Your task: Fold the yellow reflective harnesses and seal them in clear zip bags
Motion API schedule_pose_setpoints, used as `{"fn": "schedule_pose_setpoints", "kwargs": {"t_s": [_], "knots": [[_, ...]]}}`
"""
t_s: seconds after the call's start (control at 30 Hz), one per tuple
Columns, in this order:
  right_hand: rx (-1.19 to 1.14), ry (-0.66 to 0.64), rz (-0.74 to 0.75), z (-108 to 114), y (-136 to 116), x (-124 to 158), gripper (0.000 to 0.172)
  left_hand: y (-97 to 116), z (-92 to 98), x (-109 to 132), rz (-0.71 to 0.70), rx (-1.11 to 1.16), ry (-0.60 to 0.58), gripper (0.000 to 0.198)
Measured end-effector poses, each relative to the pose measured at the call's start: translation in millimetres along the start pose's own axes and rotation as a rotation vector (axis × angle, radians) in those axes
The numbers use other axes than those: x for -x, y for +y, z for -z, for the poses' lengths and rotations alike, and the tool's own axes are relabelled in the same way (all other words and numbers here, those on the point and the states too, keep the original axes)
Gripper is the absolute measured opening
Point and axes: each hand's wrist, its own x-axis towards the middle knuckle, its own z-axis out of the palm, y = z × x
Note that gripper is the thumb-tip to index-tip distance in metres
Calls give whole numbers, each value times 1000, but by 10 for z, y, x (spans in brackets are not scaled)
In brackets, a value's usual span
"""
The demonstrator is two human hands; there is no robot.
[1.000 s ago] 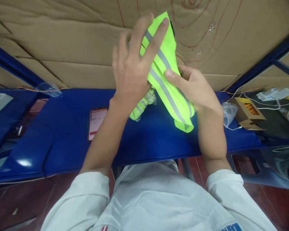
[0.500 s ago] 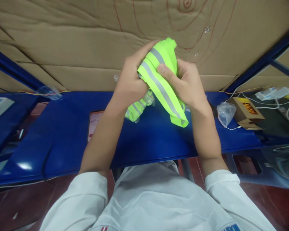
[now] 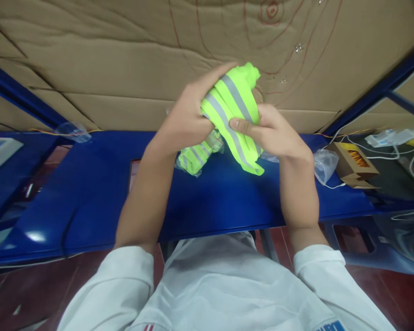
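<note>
As neon cloth [image 3: 229, 105] slants lengthwise, tip [image 3: 258, 170] points down-right

The cloth [image 3: 232, 117] is at the upper centre of the frame, between the left hand [image 3: 189, 117] and right hand [image 3: 279, 131], before the cardboard [image 3: 106, 69]. Below it, leftward, a packet [image 3: 195, 160] lies on the table [image 3: 221, 202]. Centre-left, a phone [image 3: 133, 172] lies partly behind the left forearm. Right of frame, a bag [image 3: 326, 165] lies just left of a box [image 3: 353, 165].
</note>
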Motion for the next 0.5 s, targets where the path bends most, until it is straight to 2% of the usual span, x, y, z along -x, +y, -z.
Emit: {"fn": "schedule_pose_setpoints", "kwargs": {"t_s": [0.07,0.13,0.23,0.37,0.43,0.5], "knots": [[14,-44,21,7,-22,3,36,-42,9,-7,57,110,-102,71],[20,-55,34,13,-74,17,36,-101,-14,-15,107,216,-132,73],[79,20,51,31,-168,47,34,-190,-46,-6,151,371,-141,78],[180,54,159,29,-204,70,35,-260,-6,47,131,461,-278,103],[219,115,219,-10,-187,71,40,-252,30,73,130,478,-330,113],[281,184,227,-59,-175,67,48,-202,41,82,145,521,-332,118]]}}
